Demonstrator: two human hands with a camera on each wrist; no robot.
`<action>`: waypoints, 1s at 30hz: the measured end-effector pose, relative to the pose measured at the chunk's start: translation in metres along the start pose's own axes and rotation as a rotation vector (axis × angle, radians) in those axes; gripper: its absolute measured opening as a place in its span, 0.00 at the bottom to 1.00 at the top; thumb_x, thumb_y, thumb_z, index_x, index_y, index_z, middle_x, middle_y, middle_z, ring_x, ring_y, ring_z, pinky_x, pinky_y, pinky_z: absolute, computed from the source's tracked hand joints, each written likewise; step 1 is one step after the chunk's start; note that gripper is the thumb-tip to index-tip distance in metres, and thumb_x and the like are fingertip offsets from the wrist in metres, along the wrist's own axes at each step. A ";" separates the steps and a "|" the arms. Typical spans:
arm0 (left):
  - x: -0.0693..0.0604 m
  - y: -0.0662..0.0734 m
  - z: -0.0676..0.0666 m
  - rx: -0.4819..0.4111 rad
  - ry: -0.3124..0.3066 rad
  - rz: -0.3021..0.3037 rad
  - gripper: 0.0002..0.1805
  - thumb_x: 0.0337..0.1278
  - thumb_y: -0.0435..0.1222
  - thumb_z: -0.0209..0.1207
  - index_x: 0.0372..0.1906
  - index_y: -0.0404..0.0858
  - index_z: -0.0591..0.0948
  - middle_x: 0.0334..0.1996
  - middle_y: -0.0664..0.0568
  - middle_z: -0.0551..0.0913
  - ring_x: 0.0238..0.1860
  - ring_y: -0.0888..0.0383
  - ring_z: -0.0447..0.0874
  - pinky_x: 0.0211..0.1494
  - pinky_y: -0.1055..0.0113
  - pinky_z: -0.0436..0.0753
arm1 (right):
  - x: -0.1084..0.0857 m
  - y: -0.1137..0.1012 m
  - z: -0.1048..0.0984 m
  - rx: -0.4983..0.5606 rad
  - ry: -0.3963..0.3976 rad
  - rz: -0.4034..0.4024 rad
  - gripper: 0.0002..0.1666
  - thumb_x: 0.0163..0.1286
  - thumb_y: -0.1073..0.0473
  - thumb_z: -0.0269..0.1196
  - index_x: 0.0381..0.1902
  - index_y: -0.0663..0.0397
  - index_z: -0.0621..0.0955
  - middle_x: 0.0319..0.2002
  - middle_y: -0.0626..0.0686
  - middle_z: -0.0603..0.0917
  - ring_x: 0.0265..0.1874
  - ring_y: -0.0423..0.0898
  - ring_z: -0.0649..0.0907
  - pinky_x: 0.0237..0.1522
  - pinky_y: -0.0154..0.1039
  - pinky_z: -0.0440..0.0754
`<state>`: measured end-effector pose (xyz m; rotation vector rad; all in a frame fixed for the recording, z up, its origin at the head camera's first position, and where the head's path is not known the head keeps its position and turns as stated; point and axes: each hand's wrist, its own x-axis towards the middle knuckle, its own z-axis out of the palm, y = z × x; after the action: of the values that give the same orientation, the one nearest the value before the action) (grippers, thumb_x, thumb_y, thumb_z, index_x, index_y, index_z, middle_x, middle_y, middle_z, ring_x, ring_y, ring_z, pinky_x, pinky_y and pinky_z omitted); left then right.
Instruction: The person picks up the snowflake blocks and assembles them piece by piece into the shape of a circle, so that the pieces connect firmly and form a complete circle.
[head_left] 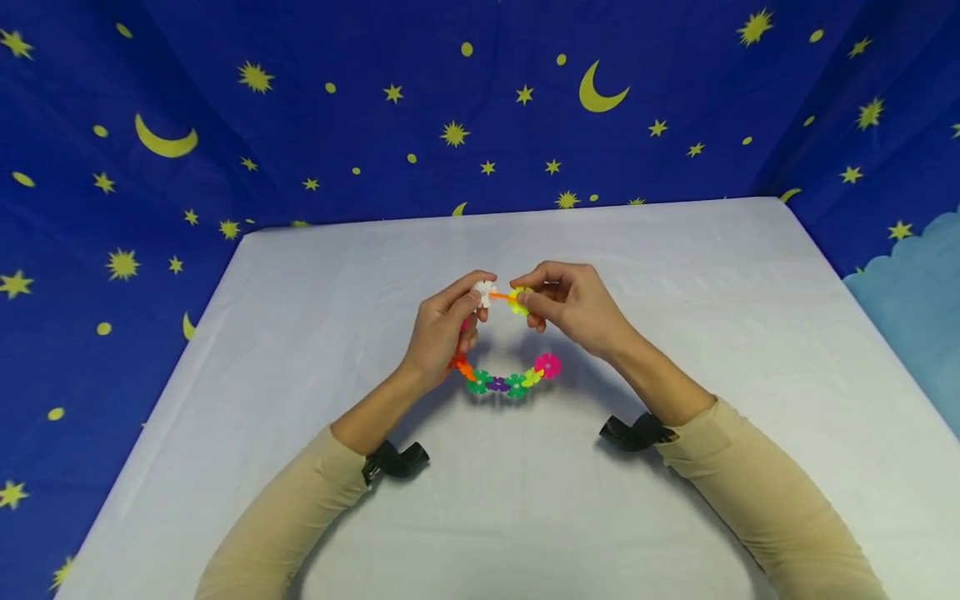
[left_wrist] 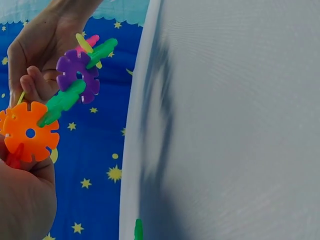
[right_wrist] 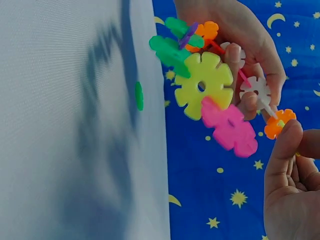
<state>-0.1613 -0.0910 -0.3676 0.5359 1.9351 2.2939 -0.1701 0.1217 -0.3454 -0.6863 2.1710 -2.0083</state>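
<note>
Flower-shaped interlocking plastic discs form a curved chain held above the table. In the head view my left hand (head_left: pixel 437 333) pinches a white disc (head_left: pixel 486 292) between thumb and fingers. My right hand (head_left: pixel 585 304) pinches a yellow disc (head_left: pixel 518 307) at one end. Between the hands, an orange disc (head_left: pixel 502 296), seen edge-on, joins the white and yellow ones. Below, the chain runs through orange, green, purple (head_left: pixel 497 384) and yellow-green discs to a pink disc (head_left: pixel 548 366) at its free end. The right wrist view shows that pink end (right_wrist: pixel 230 127) apart from the right hand.
A white-covered table (head_left: pixel 360 283) lies beneath, with blue star-and-moon cloth (head_left: pixel 420 108) behind and beside it. Black wrist mounts (head_left: pixel 633 433) hang at both cuffs. A small green piece (right_wrist: pixel 139 96) shows against the table in the right wrist view.
</note>
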 end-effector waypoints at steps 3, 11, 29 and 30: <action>0.001 0.000 0.000 0.023 -0.004 -0.008 0.15 0.70 0.36 0.50 0.56 0.38 0.79 0.28 0.42 0.75 0.11 0.57 0.60 0.16 0.69 0.68 | -0.001 -0.001 -0.001 -0.039 0.007 0.004 0.09 0.67 0.67 0.62 0.44 0.65 0.83 0.28 0.64 0.81 0.19 0.54 0.79 0.24 0.45 0.81; 0.002 0.005 -0.003 -0.053 -0.011 0.014 0.16 0.69 0.36 0.52 0.56 0.35 0.78 0.28 0.42 0.77 0.10 0.58 0.61 0.15 0.71 0.68 | 0.000 -0.004 -0.005 -0.068 0.015 0.037 0.11 0.67 0.60 0.64 0.46 0.55 0.83 0.32 0.61 0.82 0.24 0.60 0.78 0.26 0.44 0.81; 0.002 0.010 -0.009 -0.169 0.052 -0.009 0.17 0.69 0.39 0.54 0.57 0.37 0.78 0.27 0.43 0.81 0.10 0.57 0.65 0.13 0.70 0.67 | 0.006 0.013 -0.011 0.055 0.023 0.104 0.22 0.73 0.45 0.55 0.50 0.58 0.79 0.36 0.64 0.80 0.27 0.56 0.78 0.30 0.41 0.81; 0.002 0.010 -0.009 -0.176 0.050 -0.007 0.17 0.69 0.39 0.53 0.57 0.36 0.78 0.27 0.42 0.81 0.10 0.57 0.65 0.13 0.70 0.68 | 0.007 0.016 -0.011 0.048 0.010 0.118 0.22 0.73 0.46 0.55 0.49 0.59 0.79 0.36 0.66 0.80 0.27 0.57 0.78 0.31 0.42 0.81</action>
<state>-0.1641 -0.1005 -0.3584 0.4569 1.7288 2.4639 -0.1841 0.1294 -0.3576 -0.5296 2.1073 -2.0013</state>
